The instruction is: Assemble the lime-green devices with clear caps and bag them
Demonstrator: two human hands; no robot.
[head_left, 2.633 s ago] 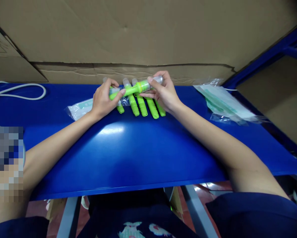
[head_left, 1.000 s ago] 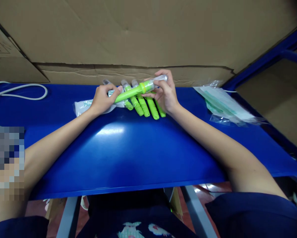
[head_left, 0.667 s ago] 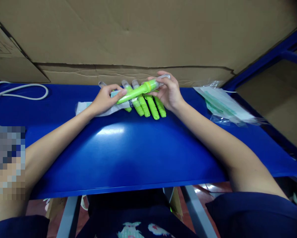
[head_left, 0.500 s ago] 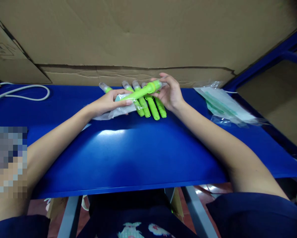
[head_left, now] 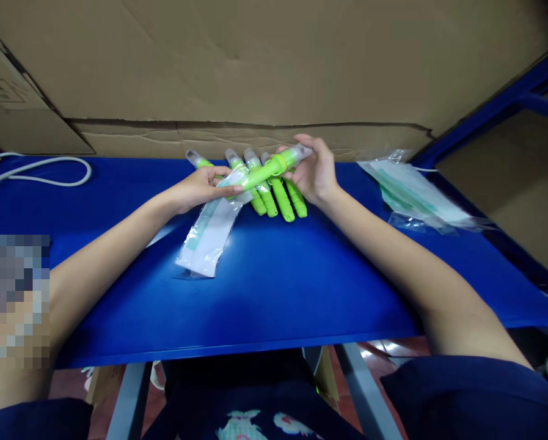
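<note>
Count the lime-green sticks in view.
6: the held stick, between the left hand and right hand; the leftmost stick on the blue table, partly behind the left hand; and four sticks side by side to its right. The hands may hide more.

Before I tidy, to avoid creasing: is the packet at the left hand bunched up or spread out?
Spread out: the clear packet extends lengthwise from the left hand, its upper end partly hidden.

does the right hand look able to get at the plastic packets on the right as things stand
Probably yes: no object shows between the right hand and the plastic packets, though its grip is on the clear end of a green stick.
</note>
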